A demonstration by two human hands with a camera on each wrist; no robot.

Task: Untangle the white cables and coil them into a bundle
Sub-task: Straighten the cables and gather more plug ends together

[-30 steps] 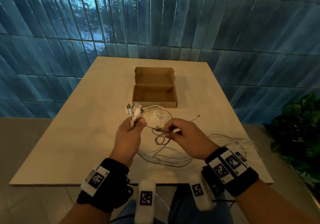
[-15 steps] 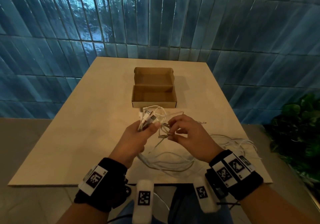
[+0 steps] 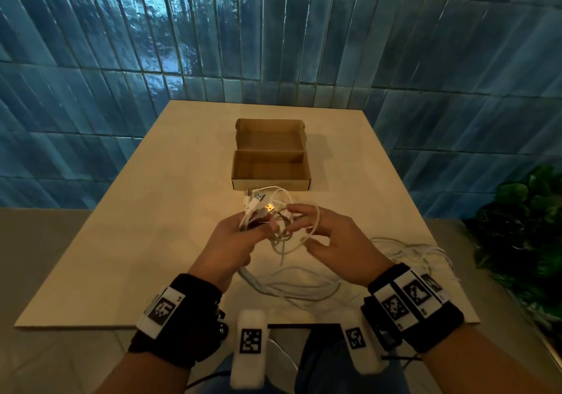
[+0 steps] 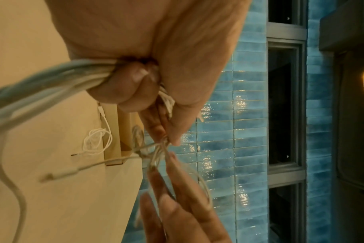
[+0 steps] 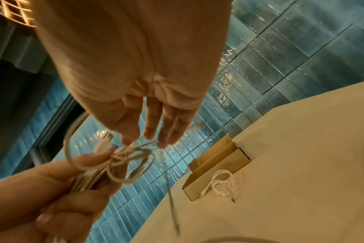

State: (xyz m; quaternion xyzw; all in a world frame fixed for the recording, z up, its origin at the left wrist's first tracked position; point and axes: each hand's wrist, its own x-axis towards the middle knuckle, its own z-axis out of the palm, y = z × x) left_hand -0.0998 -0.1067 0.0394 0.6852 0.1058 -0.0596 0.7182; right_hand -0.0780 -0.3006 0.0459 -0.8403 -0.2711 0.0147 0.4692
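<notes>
L hand: fingers curled tight round a bunch of white cables, thumb pressed on top; USB plugs fan out above the fist
R hand: fingers straight and slightly spread, tips in the knot of loops just beside L thumb; whether they pinch a strand, can't tell
Cables: held above table near its front edge; slack trails down to the surface and off toward front-right corner
Loose end: one connector dangles free below the knot
Small cable: thin white coil on the table, touching front wall of cardboard box
Box: lid open, mid-table, beyond both hands
</notes>
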